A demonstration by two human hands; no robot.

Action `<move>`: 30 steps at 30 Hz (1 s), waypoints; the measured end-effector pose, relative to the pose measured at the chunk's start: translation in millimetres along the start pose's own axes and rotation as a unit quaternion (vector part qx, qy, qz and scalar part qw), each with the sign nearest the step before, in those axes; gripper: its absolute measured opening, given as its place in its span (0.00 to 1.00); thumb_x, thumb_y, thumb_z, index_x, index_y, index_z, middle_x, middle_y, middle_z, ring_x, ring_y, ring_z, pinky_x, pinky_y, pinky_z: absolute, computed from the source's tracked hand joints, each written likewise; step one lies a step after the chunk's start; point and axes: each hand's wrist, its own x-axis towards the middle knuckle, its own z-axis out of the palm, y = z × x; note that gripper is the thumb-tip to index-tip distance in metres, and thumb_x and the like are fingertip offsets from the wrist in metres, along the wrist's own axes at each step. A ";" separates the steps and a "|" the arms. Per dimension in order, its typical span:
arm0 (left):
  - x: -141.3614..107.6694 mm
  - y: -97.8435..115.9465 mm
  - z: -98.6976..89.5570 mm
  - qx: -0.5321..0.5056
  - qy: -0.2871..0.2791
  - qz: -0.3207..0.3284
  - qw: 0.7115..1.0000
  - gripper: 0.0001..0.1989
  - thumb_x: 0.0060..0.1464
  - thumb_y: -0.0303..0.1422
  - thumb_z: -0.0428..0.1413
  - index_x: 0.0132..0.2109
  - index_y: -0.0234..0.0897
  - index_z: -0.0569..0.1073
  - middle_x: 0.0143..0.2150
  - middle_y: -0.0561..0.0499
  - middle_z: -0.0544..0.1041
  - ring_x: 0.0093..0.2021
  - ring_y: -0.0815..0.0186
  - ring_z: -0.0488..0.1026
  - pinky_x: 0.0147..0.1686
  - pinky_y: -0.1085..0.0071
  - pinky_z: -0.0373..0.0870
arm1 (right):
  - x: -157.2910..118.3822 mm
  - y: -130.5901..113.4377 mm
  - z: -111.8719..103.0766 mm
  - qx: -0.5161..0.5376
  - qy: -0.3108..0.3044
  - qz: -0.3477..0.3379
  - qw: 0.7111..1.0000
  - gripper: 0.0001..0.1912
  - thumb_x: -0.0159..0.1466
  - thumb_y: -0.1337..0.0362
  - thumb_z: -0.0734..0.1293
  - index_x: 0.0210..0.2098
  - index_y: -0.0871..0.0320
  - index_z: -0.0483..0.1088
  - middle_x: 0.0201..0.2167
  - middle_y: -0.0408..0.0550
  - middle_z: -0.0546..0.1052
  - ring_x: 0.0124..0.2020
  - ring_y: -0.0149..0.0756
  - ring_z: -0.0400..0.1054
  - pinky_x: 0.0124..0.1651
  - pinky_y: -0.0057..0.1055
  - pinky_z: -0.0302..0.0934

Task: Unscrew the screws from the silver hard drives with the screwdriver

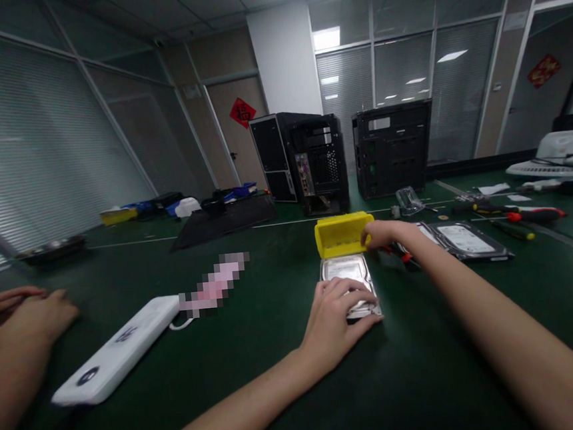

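Observation:
A silver hard drive [344, 269] lies flat on the dark green table, just in front of a yellow plastic bin [344, 230]. My left hand [336, 311] rests over the near part of the drive, its fingers on top and the thumb along the near edge. At the bin's right side is my right hand [379, 233], with its fingers bent at the rim; whatever is between the fingertips is hidden. Small pieces, too tiny to make out, lie inside the bin. More hard drives [466, 239] lie to the right, partly behind my right forearm.
Two black computer cases [319, 162] [394, 149] stand at the back. Screwdrivers and pliers [534, 214] lie at the right. A white device [122, 350] lies left, near another person's hands [29, 318]. Behind it is a black mat [224, 222].

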 end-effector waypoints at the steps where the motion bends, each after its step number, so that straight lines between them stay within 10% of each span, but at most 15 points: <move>1: 0.3 0.2 0.0 -0.004 0.001 -0.003 1.000 0.09 0.52 0.36 0.58 0.41 0.43 0.72 0.44 0.54 0.72 0.47 0.63 0.66 0.47 0.64 0.55 | -2.5 -0.4 -2.3 0.002 -0.005 0.000 1.000 0.18 0.62 0.60 0.60 0.50 0.61 0.63 0.47 0.52 0.68 0.44 0.35 0.66 0.44 0.39 0.63; 16: 1.1 -1.3 1.2 -0.034 0.004 -0.013 0.999 0.09 0.48 0.36 0.60 0.37 0.41 0.71 0.42 0.54 0.73 0.46 0.63 0.67 0.45 0.65 0.54 | -48.2 -15.1 -35.5 0.083 0.095 -0.103 0.987 0.18 0.57 0.63 0.61 0.44 0.63 0.72 0.27 0.49 0.74 0.23 0.27 0.65 0.26 0.24 0.58; 24: 2.6 -2.3 -0.1 -0.043 0.001 -0.032 0.999 0.09 0.47 0.38 0.61 0.35 0.40 0.73 0.40 0.54 0.73 0.45 0.63 0.68 0.45 0.65 0.55 | -105.6 -42.7 -62.9 0.270 0.254 -0.242 0.897 0.18 0.60 0.62 0.60 0.46 0.66 0.68 0.15 0.38 0.61 0.14 0.21 0.57 0.16 0.19 0.51; 30: 2.3 -3.1 -0.1 -0.055 0.005 -0.033 0.998 0.06 0.46 0.37 0.62 0.34 0.43 0.76 0.39 0.55 0.74 0.43 0.63 0.68 0.45 0.64 0.55 | -124.5 -58.0 -67.1 0.243 0.262 -0.263 0.896 0.16 0.60 0.62 0.61 0.44 0.64 0.69 0.23 0.42 0.68 0.15 0.19 0.58 0.16 0.20 0.53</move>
